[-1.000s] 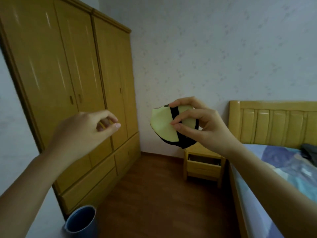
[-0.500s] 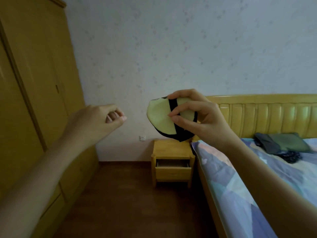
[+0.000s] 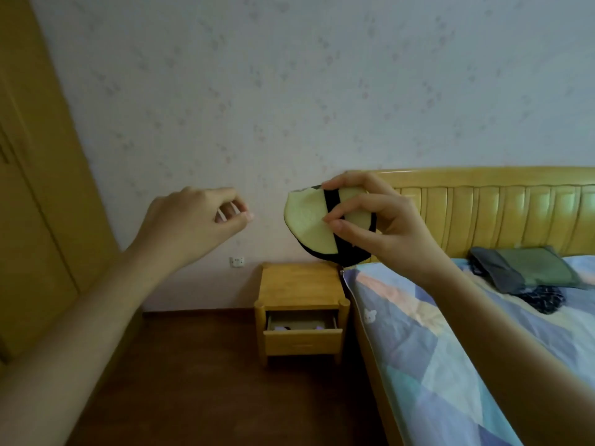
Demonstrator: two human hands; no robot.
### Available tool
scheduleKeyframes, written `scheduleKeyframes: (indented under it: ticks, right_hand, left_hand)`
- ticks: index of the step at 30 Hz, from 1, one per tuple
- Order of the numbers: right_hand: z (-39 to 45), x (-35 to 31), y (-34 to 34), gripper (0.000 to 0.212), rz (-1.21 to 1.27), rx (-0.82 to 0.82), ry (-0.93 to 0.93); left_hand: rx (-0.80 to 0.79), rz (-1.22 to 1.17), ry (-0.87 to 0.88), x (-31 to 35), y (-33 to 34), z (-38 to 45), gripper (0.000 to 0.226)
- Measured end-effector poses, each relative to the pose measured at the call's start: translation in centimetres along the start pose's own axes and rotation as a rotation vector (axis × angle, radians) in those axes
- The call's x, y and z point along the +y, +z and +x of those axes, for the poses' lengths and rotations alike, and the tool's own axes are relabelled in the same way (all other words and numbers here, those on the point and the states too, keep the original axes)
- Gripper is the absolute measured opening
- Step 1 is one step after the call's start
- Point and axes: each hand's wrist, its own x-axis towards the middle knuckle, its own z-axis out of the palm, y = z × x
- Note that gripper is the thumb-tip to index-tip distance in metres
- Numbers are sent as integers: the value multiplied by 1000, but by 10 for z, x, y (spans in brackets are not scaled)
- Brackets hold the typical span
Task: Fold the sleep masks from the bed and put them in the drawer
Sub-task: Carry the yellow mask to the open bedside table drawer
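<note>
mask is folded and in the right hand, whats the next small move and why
Probably carry the folded sleep mask down toward the open drawer of the nightstand. The right hand pinches it folded with the strap wrapped round, the drawer is already pulled out beside the bed, and the left hand holds nothing.
</note>
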Motion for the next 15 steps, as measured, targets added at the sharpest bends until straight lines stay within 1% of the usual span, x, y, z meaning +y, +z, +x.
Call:
scheduleKeyframes:
  ticks: [4, 7, 9, 11, 13, 15]
  right_hand:
    - [32, 68, -5, 7, 54, -23, 38]
    - [55, 116, -1, 7, 85, -73, 53]
    - [68, 149, 6, 7, 131, -94, 80]
    - [79, 185, 16, 7, 173, -117, 105]
    - [88, 223, 29, 9, 196, -156, 115]
    - [98, 264, 43, 14, 196, -206, 131]
  left_hand:
    - [10, -11, -27, -4, 44, 44, 18]
    - [-20, -58, -53, -12, 80, 70, 25]
    - [-62, -132, -78, -19, 108, 85, 32]
    - [-111, -256, -122, -27, 140, 99, 40]
    - [-158, -450, -172, -35, 178, 114, 47]
    - [-215, -638, -222, -47, 220, 133, 45]
